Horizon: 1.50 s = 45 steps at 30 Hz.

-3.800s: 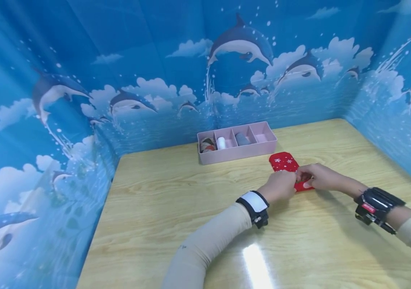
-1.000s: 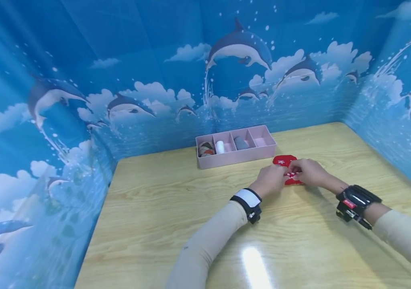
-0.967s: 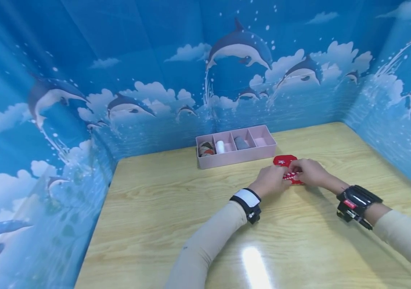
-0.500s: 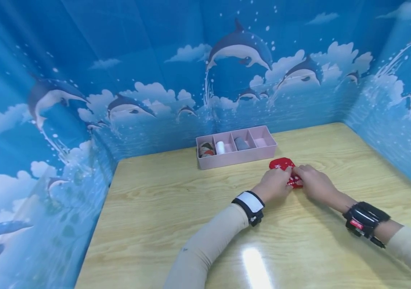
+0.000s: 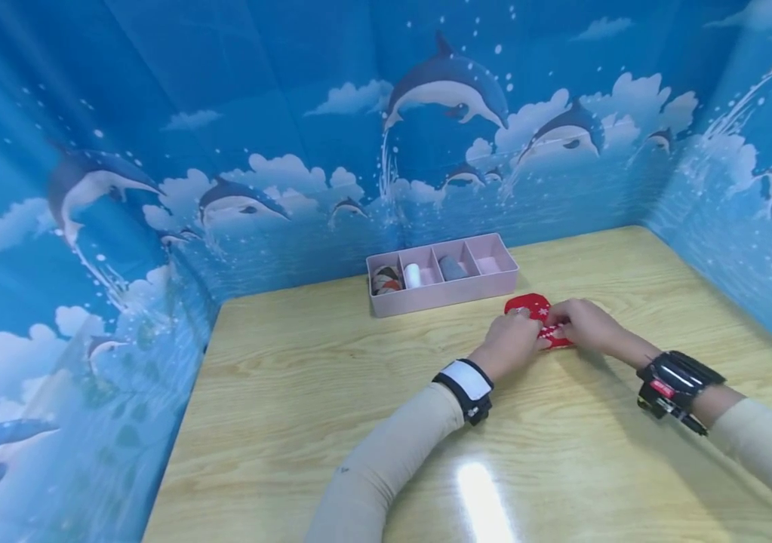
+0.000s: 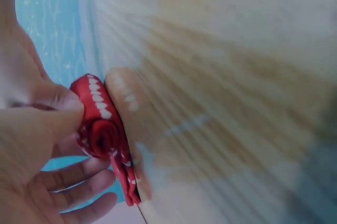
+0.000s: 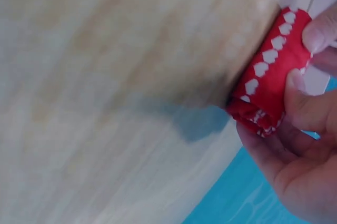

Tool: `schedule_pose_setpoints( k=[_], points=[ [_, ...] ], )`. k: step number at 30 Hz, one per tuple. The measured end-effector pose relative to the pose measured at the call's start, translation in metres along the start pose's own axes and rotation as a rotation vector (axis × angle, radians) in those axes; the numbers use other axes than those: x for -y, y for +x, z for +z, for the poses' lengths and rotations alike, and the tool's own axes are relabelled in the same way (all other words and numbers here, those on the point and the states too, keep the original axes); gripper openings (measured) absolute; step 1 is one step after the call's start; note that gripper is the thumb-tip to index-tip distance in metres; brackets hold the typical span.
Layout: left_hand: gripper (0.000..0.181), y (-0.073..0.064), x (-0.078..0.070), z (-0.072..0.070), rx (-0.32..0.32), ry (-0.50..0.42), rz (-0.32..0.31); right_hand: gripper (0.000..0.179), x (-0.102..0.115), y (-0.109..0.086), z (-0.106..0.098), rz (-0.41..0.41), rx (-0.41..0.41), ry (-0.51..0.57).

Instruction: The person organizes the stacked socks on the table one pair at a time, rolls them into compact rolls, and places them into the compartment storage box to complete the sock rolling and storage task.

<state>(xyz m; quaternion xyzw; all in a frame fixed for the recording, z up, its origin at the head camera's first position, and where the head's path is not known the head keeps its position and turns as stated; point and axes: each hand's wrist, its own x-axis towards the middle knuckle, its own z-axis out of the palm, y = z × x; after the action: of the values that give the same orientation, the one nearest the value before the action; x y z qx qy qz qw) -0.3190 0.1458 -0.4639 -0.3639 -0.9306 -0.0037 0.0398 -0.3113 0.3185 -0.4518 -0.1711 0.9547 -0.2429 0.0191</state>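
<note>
A red sock (image 5: 527, 302) with white snowflakes lies at the right of the table, its near end rolled up and its far end flat. Spiral layers show at the end of the rolled sock (image 6: 101, 135) in the left wrist view. My left hand (image 5: 509, 343) holds the left end of the roll, thumb on the near side. From the other end my right hand (image 5: 588, 324) grips the roll between thumb and fingers. A row of white shapes runs along the roll of the sock (image 7: 271, 58) in the right wrist view.
Behind the sock stands a pink box (image 5: 445, 294) with divided compartments. It holds a patterned rolled bundle (image 5: 386, 280), a white roll (image 5: 413, 276) and a grey roll (image 5: 452, 268); the rightmost compartment is bare. A dolphin-print curtain (image 5: 290, 113) borders the wooden table (image 5: 304, 392).
The near end of the sock has been rolled away from me, leaving less of it flat. My right hand shifted forward, then back, and pinches the roll again. The box stays in place.
</note>
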Motion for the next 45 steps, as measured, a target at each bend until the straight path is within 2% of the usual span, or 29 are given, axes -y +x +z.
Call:
schedule_pose_setpoints(
  k=[5, 8, 13, 17, 21, 25, 29, 32, 36, 39, 42, 45],
  points=[
    [0.022, -0.001, -0.008, 0.002, -0.015, 0.221, 0.078, 0.017, -0.006, 0.007, -0.006, 0.025, 0.062, 0.060],
    [0.025, -0.001, -0.010, 0.003, -0.001, 0.256, 0.103, 0.012, -0.006, 0.005, -0.005, 0.028, 0.024, 0.034],
    [0.021, 0.004, -0.006, -0.001, 0.063, 0.123, 0.060, 0.016, -0.001, -0.008, 0.010, -0.032, -0.157, -0.135],
    [0.020, 0.010, -0.002, -0.006, 0.120, 0.001, -0.019, 0.024, 0.002, -0.015, 0.020, -0.155, -0.236, -0.257],
    [0.023, 0.015, 0.000, -0.007, 0.159, -0.059, -0.087, 0.026, 0.002, -0.015, 0.019, -0.228, -0.180, -0.279],
    [0.026, 0.015, 0.000, -0.008, 0.199, -0.085, -0.118, 0.025, 0.001, -0.013, 0.012, -0.207, -0.093, -0.228],
    [0.025, 0.015, 0.001, -0.009, 0.215, -0.118, -0.131, 0.033, -0.002, -0.011, 0.009, -0.191, -0.057, -0.203],
    [0.024, 0.014, 0.003, -0.011, 0.193, -0.115, -0.136, 0.029, -0.003, -0.007, 0.008, -0.213, -0.053, -0.207],
    [0.020, 0.014, 0.004, -0.012, 0.065, -0.023, -0.107, 0.019, -0.004, 0.004, 0.006, -0.243, -0.043, -0.189],
    [0.016, 0.014, 0.004, -0.011, -0.027, 0.056, -0.052, 0.023, -0.005, 0.012, 0.001, -0.222, -0.011, -0.151],
    [0.019, 0.014, 0.006, -0.011, -0.044, 0.092, -0.006, 0.024, -0.004, 0.018, -0.002, -0.150, 0.014, -0.083],
    [0.027, 0.018, 0.010, -0.010, 0.004, 0.037, -0.019, 0.025, -0.005, 0.019, -0.002, -0.084, -0.003, -0.034]
  ],
)
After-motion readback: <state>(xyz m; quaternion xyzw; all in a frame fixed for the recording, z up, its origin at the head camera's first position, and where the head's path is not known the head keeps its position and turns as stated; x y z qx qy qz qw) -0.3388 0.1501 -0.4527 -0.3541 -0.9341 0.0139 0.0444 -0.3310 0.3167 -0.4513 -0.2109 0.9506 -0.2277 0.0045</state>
